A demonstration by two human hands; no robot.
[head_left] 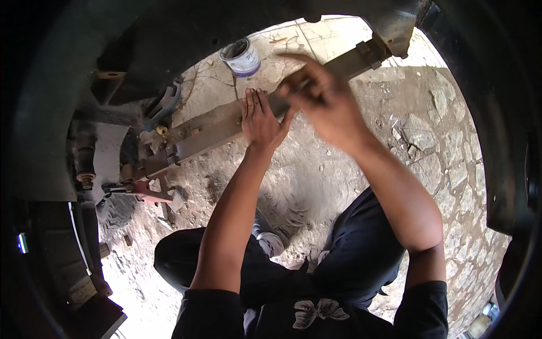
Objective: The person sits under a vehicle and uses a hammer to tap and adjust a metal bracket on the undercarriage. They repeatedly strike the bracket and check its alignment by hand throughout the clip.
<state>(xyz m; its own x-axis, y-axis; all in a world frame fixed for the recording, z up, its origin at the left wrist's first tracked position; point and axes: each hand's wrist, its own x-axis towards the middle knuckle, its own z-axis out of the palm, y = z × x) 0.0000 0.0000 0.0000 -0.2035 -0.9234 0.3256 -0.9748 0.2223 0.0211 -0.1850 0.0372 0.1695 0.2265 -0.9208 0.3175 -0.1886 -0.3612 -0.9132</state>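
Observation:
A long, dusty brown metal leaf spring [212, 129] with clips around it runs slantwise from the lower left to the upper right. My left hand [261, 120] lies on its middle, fingers stretched out and the thumb spread toward the right. Just right of it, my right hand [324, 99] is over the same spring, smeared by motion. Its fingers are bent at least in part, but the blur hides whether they hold anything. One clip [370, 53] sits on the spring's upper right end, and another clip [171, 154] is toward its lower left.
Dark vehicle bodywork [169, 45] arches over the work. A paint can [241, 57] stands on cracked tiles beyond the spring. At the left are a bolted bracket [86, 178] and a reddish metal piece [152, 192]. Loose stones [419, 131] lie on the dirt at right.

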